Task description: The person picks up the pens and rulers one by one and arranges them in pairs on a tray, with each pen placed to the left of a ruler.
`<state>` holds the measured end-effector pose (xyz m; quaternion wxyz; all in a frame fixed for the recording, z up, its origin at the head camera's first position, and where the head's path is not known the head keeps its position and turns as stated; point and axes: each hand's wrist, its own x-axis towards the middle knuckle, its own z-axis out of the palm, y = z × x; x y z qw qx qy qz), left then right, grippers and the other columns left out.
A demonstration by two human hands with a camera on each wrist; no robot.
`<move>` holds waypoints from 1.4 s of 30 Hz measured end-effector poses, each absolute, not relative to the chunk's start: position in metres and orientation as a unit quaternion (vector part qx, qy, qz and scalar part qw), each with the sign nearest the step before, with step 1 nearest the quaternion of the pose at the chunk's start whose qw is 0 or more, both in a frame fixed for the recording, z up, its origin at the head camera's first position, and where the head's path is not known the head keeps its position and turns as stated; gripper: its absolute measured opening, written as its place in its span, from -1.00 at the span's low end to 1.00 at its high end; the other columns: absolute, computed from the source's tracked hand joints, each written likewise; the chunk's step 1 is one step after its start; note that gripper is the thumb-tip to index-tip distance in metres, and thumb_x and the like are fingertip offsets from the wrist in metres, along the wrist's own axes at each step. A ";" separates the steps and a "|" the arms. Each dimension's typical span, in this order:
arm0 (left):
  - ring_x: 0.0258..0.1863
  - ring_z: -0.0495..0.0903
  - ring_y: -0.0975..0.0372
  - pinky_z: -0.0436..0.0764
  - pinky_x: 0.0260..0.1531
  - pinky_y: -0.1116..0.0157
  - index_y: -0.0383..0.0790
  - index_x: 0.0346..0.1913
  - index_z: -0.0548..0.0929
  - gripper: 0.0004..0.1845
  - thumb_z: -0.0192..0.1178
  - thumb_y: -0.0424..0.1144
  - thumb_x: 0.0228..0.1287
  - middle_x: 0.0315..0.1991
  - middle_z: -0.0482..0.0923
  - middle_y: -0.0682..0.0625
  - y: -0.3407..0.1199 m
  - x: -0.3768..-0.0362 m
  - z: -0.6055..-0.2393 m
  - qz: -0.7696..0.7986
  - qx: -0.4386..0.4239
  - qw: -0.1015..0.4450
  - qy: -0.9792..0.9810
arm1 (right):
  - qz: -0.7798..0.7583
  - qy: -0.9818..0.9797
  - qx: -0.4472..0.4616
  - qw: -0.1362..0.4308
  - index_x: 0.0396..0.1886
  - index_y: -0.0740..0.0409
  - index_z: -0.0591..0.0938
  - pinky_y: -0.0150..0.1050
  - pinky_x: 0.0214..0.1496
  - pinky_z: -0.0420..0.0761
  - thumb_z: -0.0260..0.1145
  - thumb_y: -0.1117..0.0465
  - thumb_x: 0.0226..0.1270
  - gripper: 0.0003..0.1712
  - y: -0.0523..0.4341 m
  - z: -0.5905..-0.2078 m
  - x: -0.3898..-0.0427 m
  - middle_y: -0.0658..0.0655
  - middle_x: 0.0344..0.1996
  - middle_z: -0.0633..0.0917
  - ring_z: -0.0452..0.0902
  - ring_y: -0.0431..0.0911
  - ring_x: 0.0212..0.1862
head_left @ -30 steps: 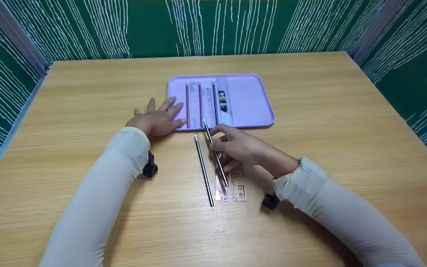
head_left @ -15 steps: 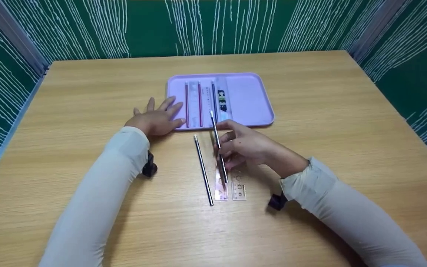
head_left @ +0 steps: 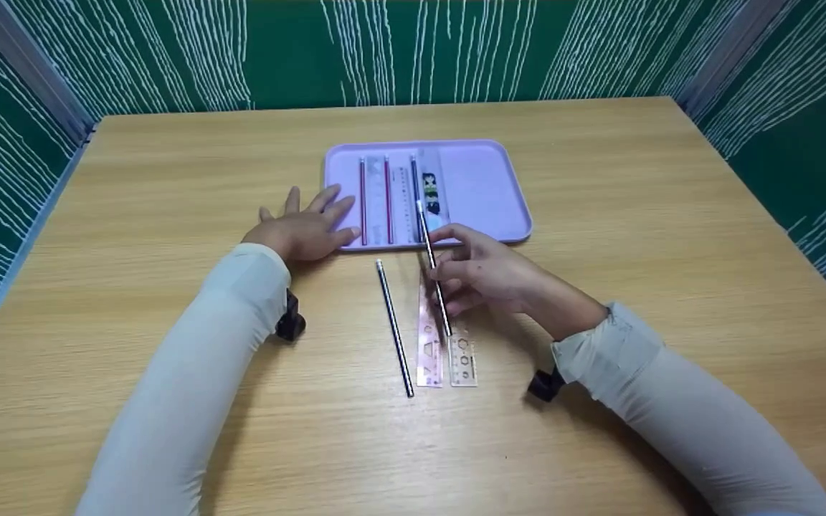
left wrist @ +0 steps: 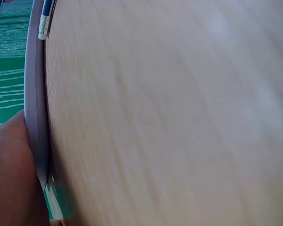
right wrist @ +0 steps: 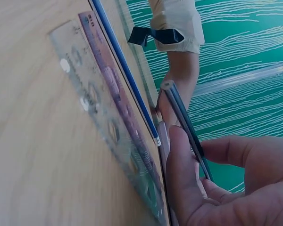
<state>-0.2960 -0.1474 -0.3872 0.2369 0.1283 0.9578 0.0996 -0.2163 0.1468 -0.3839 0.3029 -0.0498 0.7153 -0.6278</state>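
My right hand (head_left: pixel 492 276) pinches a dark striped pencil (head_left: pixel 429 247) between thumb and fingers. The pencil's white-tipped far end is over the near rim of a lilac tray (head_left: pixel 488 190). In the right wrist view the held pencil (right wrist: pixel 181 115) is tilted and off the table. My left hand (head_left: pixel 302 233) lies with fingers spread on the tray's left edge. Inside the tray, red pencils (head_left: pixel 363 201), a dark pencil (head_left: pixel 414 179) and clear rulers (head_left: pixel 402 204) lie side by side. One ruler bears a dark cartoon print (head_left: pixel 431 193).
On the table, nearer than the tray, lies another dark striped pencil (head_left: pixel 394 330). Beside it are a pink stencil ruler (head_left: pixel 429 358) and a clear stencil ruler (head_left: pixel 464 358), their far ends partly under my right hand. Green walls stand behind the wooden table (head_left: pixel 169 158).
My right hand has shifted right and slightly away with the pencil, whose far end has gone further over the tray. My left hand and the pencil on the table stay put.
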 end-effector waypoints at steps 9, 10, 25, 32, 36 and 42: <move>0.59 -0.66 -0.19 -0.54 0.33 -0.51 0.55 0.59 -0.30 -0.20 -0.35 0.55 0.39 0.64 -0.62 0.32 -0.147 -0.296 -0.388 0.103 0.125 0.239 0.957 | -0.630 0.724 -0.032 0.277 0.50 -0.05 0.28 -0.23 -0.37 0.77 0.23 0.38 0.44 -0.31 0.157 -0.383 -0.228 0.16 -0.02 0.55 0.61 -0.08 -0.24; 0.60 -0.66 -0.19 -0.54 0.33 -0.51 0.54 0.59 -0.30 -0.20 -0.35 0.55 0.39 0.65 -0.62 0.32 -0.147 -0.296 -0.388 0.103 0.125 0.239 0.957 | -0.633 0.724 -0.029 0.273 0.50 -0.06 0.28 -0.23 -0.37 0.77 0.22 0.38 0.44 -0.30 0.158 -0.383 -0.230 0.16 -0.02 0.55 0.60 -0.09 -0.24; 0.59 -0.66 -0.19 -0.54 0.34 -0.51 0.55 0.59 -0.30 -0.20 -0.34 0.54 0.39 0.65 -0.61 0.32 -0.148 -0.295 -0.387 0.105 0.123 0.239 0.957 | -0.643 0.736 -0.003 0.211 0.51 -0.05 0.27 -0.24 -0.35 0.76 0.22 0.33 0.47 -0.32 0.171 -0.376 -0.259 0.11 -0.04 0.48 0.50 -0.14 -0.30; 0.59 -0.66 -0.20 -0.53 0.33 -0.51 0.54 0.59 -0.30 -0.20 -0.36 0.55 0.39 0.64 -0.61 0.32 -0.148 -0.296 -0.389 0.105 0.122 0.241 0.957 | -0.617 0.762 0.004 0.194 0.52 -0.13 0.27 -0.14 -0.17 0.79 0.22 0.25 0.51 -0.34 0.172 -0.370 -0.273 0.16 0.11 0.46 0.54 -0.03 -0.11; 0.59 -0.67 -0.19 -0.53 0.33 -0.51 0.55 0.59 -0.30 -0.20 -0.36 0.56 0.38 0.64 -0.62 0.33 -0.147 -0.296 -0.388 0.103 0.121 0.241 0.957 | -0.615 0.765 0.020 0.190 0.50 -0.12 0.29 -0.11 -0.09 0.78 0.22 0.25 0.51 -0.36 0.174 -0.370 -0.284 0.18 0.18 0.43 0.55 0.05 0.01; 0.59 -0.67 -0.17 -0.54 0.34 -0.50 0.57 0.58 -0.30 -0.21 -0.36 0.56 0.38 0.64 -0.62 0.34 -0.147 -0.296 -0.388 0.105 0.118 0.241 0.958 | -0.609 0.767 0.046 0.197 0.48 -0.06 0.30 -0.18 -0.12 0.78 0.21 0.23 0.53 -0.40 0.178 -0.370 -0.302 0.16 0.29 0.45 0.54 0.06 0.08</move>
